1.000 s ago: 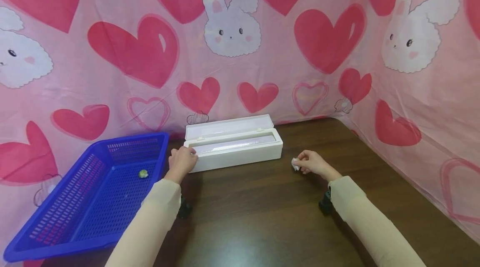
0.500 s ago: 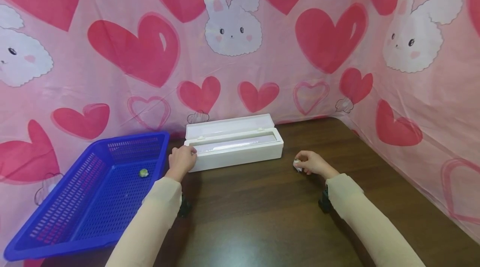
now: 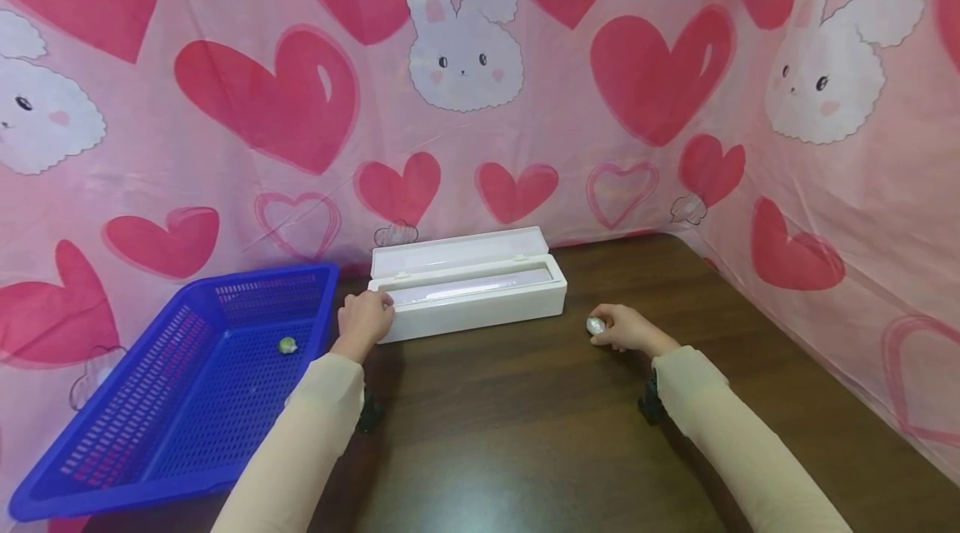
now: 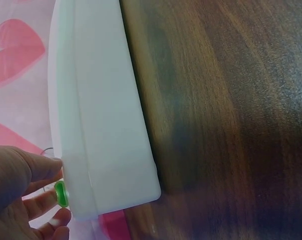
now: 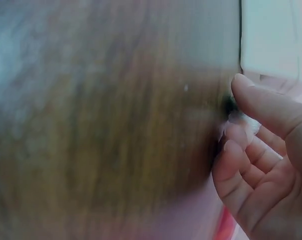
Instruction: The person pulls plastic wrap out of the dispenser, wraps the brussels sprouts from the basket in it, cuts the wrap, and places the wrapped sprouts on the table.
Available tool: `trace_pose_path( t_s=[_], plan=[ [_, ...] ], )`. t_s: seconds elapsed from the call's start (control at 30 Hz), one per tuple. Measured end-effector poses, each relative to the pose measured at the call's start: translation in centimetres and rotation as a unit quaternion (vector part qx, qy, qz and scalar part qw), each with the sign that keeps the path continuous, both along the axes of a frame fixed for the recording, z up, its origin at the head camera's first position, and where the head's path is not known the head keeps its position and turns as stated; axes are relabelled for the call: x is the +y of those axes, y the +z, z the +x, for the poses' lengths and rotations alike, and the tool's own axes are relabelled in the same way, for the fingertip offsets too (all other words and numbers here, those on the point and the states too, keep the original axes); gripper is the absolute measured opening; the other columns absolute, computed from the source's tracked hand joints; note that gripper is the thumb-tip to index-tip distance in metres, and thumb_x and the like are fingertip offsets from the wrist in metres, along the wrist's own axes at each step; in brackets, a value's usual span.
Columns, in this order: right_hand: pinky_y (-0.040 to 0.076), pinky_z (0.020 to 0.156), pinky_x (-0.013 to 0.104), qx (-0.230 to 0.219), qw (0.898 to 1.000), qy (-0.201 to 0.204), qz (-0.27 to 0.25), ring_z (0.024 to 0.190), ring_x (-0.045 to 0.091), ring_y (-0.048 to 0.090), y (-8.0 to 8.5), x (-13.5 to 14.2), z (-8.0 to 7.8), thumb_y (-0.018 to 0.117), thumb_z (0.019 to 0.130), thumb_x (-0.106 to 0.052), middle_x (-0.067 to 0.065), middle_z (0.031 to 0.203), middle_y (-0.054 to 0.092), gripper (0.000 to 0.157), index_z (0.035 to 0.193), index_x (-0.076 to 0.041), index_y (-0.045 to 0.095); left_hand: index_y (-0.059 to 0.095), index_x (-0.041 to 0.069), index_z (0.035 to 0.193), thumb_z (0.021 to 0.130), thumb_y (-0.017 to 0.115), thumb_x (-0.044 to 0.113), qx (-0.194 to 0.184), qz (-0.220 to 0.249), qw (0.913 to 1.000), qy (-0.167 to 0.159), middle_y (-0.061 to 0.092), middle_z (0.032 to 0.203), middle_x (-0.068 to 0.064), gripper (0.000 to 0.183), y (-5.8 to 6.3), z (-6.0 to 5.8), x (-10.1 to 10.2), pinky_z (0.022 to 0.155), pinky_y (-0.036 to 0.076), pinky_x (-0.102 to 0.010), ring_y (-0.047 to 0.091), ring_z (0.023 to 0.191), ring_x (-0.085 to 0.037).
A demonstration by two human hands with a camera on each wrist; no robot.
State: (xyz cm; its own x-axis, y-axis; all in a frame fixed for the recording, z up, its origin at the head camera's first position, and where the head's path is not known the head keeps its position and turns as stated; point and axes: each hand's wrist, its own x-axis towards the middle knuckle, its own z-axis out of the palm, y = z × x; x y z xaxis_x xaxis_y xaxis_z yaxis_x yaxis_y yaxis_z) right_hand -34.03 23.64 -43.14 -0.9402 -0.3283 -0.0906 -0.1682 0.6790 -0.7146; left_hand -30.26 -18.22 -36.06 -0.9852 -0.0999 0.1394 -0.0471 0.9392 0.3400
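Note:
My left hand [image 3: 363, 321] grips the left end of a long white box [image 3: 476, 319], whose lid [image 3: 459, 256] is tilted back. A shiny pale roll [image 3: 472, 288] shows inside the box. In the left wrist view, the thumb meets the box's edge, and a small green piece [image 4: 61, 194] sits at the box's end beside the fingers. Right of the box, my right hand [image 3: 628, 327] pinches a small, crinkled silvery-white ball [image 3: 595, 325] close over the table. The right wrist view shows that ball [image 5: 252, 126] partly hidden by curled fingers and a dark green spot by the thumb.
A blue slotted basket [image 3: 183, 479] stands on the left, holding one small green-and-white lump [image 3: 287, 345]. The brown wooden table [image 3: 510, 433] spreads before the box. A pink cloth [image 3: 465, 141] with hearts and rabbits rises behind and to the right.
The small ball has turned in my right fingers: it was white, then showed green on top, and now looks silvery. It has shifted slightly right. My left hand stays on the box.

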Motion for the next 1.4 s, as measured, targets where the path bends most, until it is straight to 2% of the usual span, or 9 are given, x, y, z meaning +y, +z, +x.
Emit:
trace_pose_path(
  t_s=[0.37,0.67,0.93,1.13,1.4],
  plan=[
    [0.045,0.046,0.029,0.023,1.000,0.012,0.003,0.049,0.016,0.049,-0.1,0.1,0.2,0.069,0.079,-0.002,0.008,0.070,0.049,0.026,0.100,0.002,0.053,0.068,0.004,0.101,0.087,0.053,0.013,0.000,-0.005,1.0000,-0.001,0.063,0.103,-0.017,0.023,0.1,0.0,0.0,0.077,0.037,-0.049,0.048,0.092,-0.039],
    [0.043,0.051,0.030,0.012,1.000,0.002,0.022,0.057,0.018,0.048,0.1,-0.2,0.2,0.072,0.078,-0.005,0.009,0.077,0.051,0.041,0.112,0.004,0.052,0.067,0.004,0.103,0.088,0.053,0.012,-0.007,-0.008,0.9999,-0.004,0.063,0.103,-0.018,0.022,0.1,-0.2,-0.1,0.079,0.036,-0.049,0.049,0.093,-0.038],
    [0.044,0.051,0.031,-0.007,1.000,0.014,0.021,0.056,0.018,0.049,0.4,0.3,0.2,0.072,0.080,-0.015,0.008,0.076,0.052,0.052,0.121,0.008,0.049,0.068,0.006,0.101,0.087,0.053,0.012,0.003,-0.019,0.9998,0.001,0.064,0.100,-0.017,0.021,0.3,-0.4,-0.3,0.079,0.037,-0.049,0.051,0.094,-0.039],
    [0.046,0.050,0.032,0.017,1.000,0.007,0.011,0.056,0.018,0.051,0.9,1.1,-0.1,0.062,0.088,-0.025,0.009,0.076,0.055,0.054,0.125,0.010,0.044,0.069,0.006,0.100,0.087,0.054,0.012,0.021,-0.023,0.9995,0.001,0.065,0.099,-0.017,0.021,0.2,-0.7,-0.4,0.078,0.038,-0.050,0.053,0.092,-0.039],
    [0.047,0.051,0.032,0.050,0.999,-0.017,-0.001,0.056,0.018,0.052,2.4,1.2,-0.5,0.059,0.090,-0.024,0.009,0.072,0.055,0.049,0.124,0.010,0.045,0.068,0.003,0.102,0.087,0.051,0.011,0.033,-0.031,0.9990,0.004,0.064,0.101,-0.019,0.024,-0.2,-1.3,-0.6,0.079,0.038,-0.051,0.054,0.091,-0.040]
  ],
)
